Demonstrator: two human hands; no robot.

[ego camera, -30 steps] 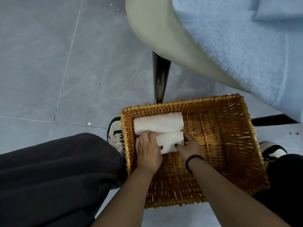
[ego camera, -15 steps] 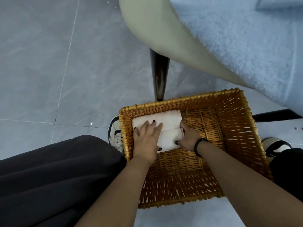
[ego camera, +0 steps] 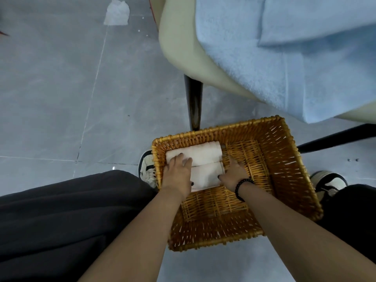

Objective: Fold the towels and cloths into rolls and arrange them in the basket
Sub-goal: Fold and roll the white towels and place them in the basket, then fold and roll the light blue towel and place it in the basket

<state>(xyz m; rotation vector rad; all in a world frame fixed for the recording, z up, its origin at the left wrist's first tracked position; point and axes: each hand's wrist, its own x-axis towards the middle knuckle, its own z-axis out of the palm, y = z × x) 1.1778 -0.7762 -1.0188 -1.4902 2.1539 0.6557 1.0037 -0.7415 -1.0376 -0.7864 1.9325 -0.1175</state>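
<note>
Two white rolls point(ego camera: 200, 163) fill the basket's point(ego camera: 301, 180) far-left corner; its right and near floor lies open.

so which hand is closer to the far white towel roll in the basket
Left. The left hand lies with its fingers on the far roll; the right hand presses the right end of the near roll, beside it.

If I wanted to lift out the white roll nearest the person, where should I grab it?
Probably pinch the near roll at its two short ends, coming from above. It lies flat against the far roll near the basket wall, so only its ends and front are free.
</note>
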